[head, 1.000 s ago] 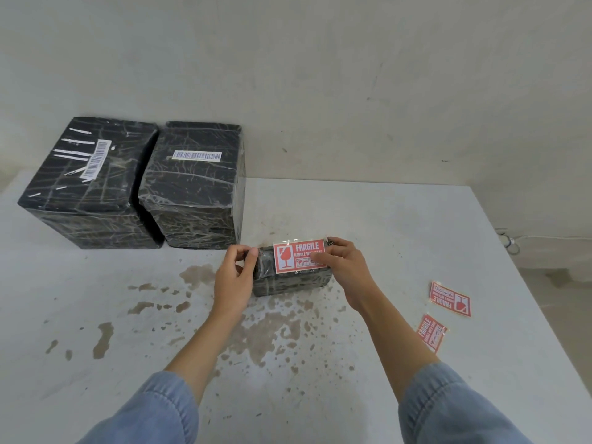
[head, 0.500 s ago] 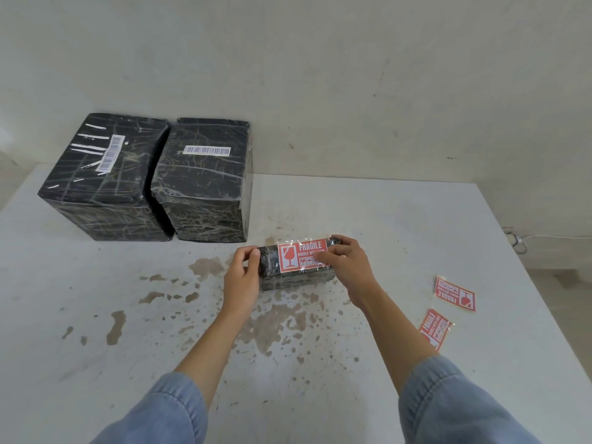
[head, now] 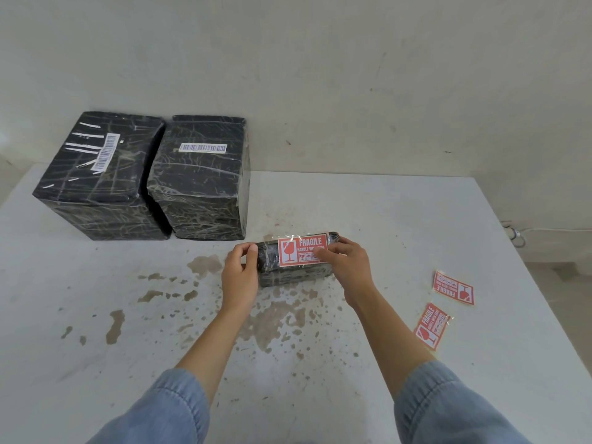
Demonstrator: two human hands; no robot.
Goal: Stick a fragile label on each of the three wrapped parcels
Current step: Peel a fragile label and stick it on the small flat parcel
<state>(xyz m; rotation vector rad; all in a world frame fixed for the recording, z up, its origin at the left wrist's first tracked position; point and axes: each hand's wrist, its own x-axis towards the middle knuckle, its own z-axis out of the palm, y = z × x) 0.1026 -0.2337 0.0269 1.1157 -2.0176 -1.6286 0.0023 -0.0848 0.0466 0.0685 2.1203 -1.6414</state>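
A small black wrapped parcel [head: 290, 277] lies at the middle of the white table [head: 400, 219]. A red fragile label [head: 296, 251] lies on its top. My left hand [head: 240, 274] grips the parcel's left end. My right hand [head: 349, 267] rests on the parcel's right end, its fingers pressing on the label's right part. Two large black wrapped parcels, the left one [head: 93, 181] and the right one [head: 201, 177], stand side by side at the back left, each with a white barcode sticker. Two more fragile labels, one [head: 453, 288] above the other [head: 432, 325], lie loose on the table at the right.
Brown stains [head: 272, 322] mark the table in front of the small parcel. A pale wall [head: 320, 75] rises behind the table. The table's right edge runs past the loose labels, with floor and a cable [head: 515, 233] beyond it.
My hands stay on the small parcel and the label. The view has shifted slightly; the right fingers have slid a little along the label.
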